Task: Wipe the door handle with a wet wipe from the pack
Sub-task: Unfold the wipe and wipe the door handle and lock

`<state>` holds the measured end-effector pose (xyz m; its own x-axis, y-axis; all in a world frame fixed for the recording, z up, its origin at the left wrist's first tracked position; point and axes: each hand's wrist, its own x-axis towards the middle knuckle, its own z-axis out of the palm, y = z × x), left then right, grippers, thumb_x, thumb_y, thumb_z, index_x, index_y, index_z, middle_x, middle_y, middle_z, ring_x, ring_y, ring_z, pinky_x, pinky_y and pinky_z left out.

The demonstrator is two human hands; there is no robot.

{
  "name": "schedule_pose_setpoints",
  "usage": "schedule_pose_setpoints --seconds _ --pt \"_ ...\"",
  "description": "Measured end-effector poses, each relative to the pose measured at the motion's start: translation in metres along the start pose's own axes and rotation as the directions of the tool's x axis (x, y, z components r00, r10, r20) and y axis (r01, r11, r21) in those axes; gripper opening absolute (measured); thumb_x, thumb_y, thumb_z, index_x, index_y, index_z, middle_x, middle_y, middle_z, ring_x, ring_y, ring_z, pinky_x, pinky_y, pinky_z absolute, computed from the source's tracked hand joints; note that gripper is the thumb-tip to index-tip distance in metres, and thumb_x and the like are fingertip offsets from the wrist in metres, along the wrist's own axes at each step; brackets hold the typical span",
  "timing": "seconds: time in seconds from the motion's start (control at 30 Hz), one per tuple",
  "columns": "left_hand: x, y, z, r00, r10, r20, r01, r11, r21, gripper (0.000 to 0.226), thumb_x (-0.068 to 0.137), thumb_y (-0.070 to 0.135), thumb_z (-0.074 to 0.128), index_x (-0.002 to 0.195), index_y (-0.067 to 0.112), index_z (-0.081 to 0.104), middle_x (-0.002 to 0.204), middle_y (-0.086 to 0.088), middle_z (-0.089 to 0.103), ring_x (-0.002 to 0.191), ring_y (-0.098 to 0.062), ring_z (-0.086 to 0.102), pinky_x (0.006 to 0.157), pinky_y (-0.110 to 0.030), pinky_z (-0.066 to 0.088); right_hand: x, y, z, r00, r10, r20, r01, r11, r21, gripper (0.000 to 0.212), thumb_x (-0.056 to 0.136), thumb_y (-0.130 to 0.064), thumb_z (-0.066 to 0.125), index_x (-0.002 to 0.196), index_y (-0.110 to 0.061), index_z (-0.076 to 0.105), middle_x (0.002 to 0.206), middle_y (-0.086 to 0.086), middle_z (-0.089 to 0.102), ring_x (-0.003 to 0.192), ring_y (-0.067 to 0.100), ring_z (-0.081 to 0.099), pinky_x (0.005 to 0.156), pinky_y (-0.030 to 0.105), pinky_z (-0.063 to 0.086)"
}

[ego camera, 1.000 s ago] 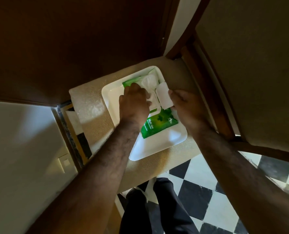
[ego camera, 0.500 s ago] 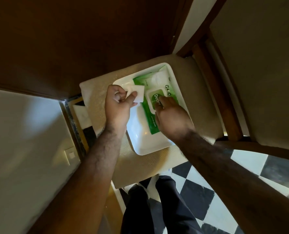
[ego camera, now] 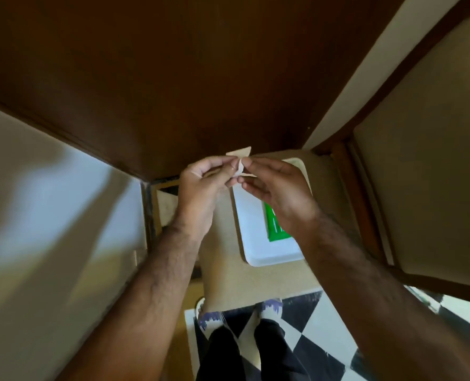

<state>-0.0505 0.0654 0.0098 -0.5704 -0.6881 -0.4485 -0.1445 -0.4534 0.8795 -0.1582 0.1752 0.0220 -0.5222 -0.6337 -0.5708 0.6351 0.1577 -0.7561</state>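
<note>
1. Nearest, at 6 o'clock: dark trouser legs [ego camera: 245,353] and pale sandalled feet on a black-and-white chequered floor [ego camera: 311,339].
2. Reaching up from 7 and 4 o'clock: two bare forearms, meeting near the middle.
3. Left hand [ego camera: 201,185] pinched closed on the wet wipe [ego camera: 239,160], thumb and forefinger at its left edge; other fingers curled in.
4. Right hand [ego camera: 278,188] likewise nipped shut on the wipe's right edge with thumb and forefinger, remaining fingers loosely bent below.
5. Wipe small, pale, still folded, held between both pinches; one corner sticking up at 12 o'clock of the fingertips.
6. Below and beyond the hands, at 5 o'clock of the wipe: white tray [ego camera: 250,229] on a beige chair seat [ego camera: 228,276], with the green wipe pack [ego camera: 275,226] lying in it, partly hidden by the right wrist.
7. Farthest, at 12 o'clock: dark brown wooden door [ego camera: 187,78]; handle not visible.
</note>
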Motion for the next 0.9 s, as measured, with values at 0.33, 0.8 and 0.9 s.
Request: schedule_pose_setpoints --seconds 0.33,0.8,0.9 --pt "-0.079 0.170 -0.053 0.931 0.352 -0.099 -0.258 0.824 0.505 0.022 0.089 0.030 0.081 0.105 0.015 0.084 0.108 0.009 0.078 0.107 -0.007 0.070 0.090 -0.025 0.057 -0.082 -0.104 0.124 0.993 -0.053 0.105 0.069 0.986 -0.154 0.021 0.098 -0.014 0.075 0.115 -0.004 0.081 0.104 0.009 0.085 0.099 0.019 0.081 0.089 0.030 0.065" --pt "-0.173 0.339 -0.111 0.928 0.368 -0.056 -0.286 0.802 0.524 0.010 0.086 0.030 0.082 0.086 0.021 0.084 0.090 0.003 0.083 0.093 -0.014 0.079 0.088 -0.036 0.065 -0.186 -0.224 0.243 0.935 -0.084 0.345 0.231 0.881 -0.413 0.018 0.097 -0.017 0.076 0.109 -0.006 0.083 0.100 0.008 0.085 0.097 0.020 0.081 0.079 0.026 0.066" --pt "-0.189 0.368 -0.127 0.925 0.365 -0.108 -0.285 0.852 0.439 0.011 0.089 0.021 0.076 0.085 0.011 0.079 0.096 -0.005 0.079 0.098 -0.021 0.076 0.074 -0.028 0.062 -0.195 -0.240 0.265 0.945 -0.084 0.317 0.230 0.858 -0.459 0.019 0.099 -0.016 0.071 0.114 -0.007 0.078 0.111 0.011 0.082 0.103 0.024 0.079 0.082 0.032 0.065"
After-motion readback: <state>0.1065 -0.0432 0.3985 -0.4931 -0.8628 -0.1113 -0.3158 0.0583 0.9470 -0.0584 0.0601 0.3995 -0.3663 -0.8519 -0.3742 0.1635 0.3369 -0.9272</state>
